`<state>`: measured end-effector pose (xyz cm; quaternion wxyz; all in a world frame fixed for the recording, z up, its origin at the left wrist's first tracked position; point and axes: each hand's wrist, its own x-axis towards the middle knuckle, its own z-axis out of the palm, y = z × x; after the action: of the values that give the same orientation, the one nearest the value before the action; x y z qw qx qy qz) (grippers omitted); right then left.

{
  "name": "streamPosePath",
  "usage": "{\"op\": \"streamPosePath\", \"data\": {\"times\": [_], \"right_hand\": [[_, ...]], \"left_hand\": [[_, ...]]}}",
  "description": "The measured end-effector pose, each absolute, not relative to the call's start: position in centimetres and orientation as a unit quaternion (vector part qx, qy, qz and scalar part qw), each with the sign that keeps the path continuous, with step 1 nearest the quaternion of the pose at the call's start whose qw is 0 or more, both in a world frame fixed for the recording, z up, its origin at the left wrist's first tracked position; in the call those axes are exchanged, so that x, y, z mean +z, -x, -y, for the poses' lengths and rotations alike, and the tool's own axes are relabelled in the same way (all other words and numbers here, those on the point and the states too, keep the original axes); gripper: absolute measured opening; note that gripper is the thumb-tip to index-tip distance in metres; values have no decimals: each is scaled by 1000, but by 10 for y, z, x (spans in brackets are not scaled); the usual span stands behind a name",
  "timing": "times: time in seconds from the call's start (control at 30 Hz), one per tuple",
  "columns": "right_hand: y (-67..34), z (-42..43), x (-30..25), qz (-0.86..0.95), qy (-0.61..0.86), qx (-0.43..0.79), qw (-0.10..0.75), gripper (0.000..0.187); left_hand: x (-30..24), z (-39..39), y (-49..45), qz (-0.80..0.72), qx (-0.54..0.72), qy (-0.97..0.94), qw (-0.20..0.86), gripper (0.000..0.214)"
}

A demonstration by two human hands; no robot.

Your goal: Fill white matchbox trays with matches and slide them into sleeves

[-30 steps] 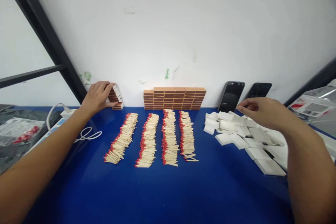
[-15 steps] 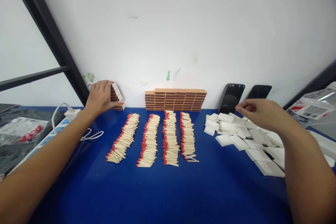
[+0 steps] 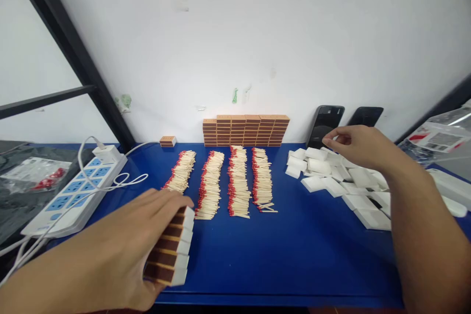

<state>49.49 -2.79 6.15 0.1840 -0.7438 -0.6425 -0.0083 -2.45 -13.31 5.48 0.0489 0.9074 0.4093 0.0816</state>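
My left hand (image 3: 147,245) is closed around a stack of several matchboxes (image 3: 170,248), held near the table's front edge. Their dark striking sides and white ends face right. My right hand (image 3: 351,144) hovers over a heap of white paper trays (image 3: 353,184), thumb and fingertips pinched together; whatever might be between them is too small to make out. Four rows lie between the hands, each of loose red-tipped matches (image 3: 240,181). At the wall stands a block of stacked matchboxes (image 3: 246,131), and a single matchbox (image 3: 168,142) sits to its left.
A white power strip (image 3: 79,191) with a looped cable lies at left beside a plastic bag of red pieces (image 3: 47,179). Two dark phones (image 3: 326,122) lean on the wall behind the trays. Another clear bag (image 3: 437,140) is at far right on the blue table (image 3: 279,260).
My left hand has lifted the matchbox stack away from the wall and brought it toward me, leaving one box behind. My right hand stays over the trays, nearly unmoved.
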Motion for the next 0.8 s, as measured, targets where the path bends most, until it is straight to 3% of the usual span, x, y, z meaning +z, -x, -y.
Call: {"op": "streamPosePath", "data": {"times": [0.13,0.6,0.63,0.7,0.8], "right_hand": [[-489,29,62,645,742,3,183,32],[-489,27,59,653,738,0,169,34],[-489,27,58,650,740,-2,170,34],[-489,27,58,646,743,-9,175,35],[-489,27,57,646,742,-15,179,35]], "left_hand": [[36,147,27,-421,57,-904,52,111],[45,125,46,-378,30,-923,61,129],[50,117,47,-380,40,-922,59,122],[62,89,47,-407,86,-909,27,87],[73,20,45,-485,153,-852,-126,50]]}}
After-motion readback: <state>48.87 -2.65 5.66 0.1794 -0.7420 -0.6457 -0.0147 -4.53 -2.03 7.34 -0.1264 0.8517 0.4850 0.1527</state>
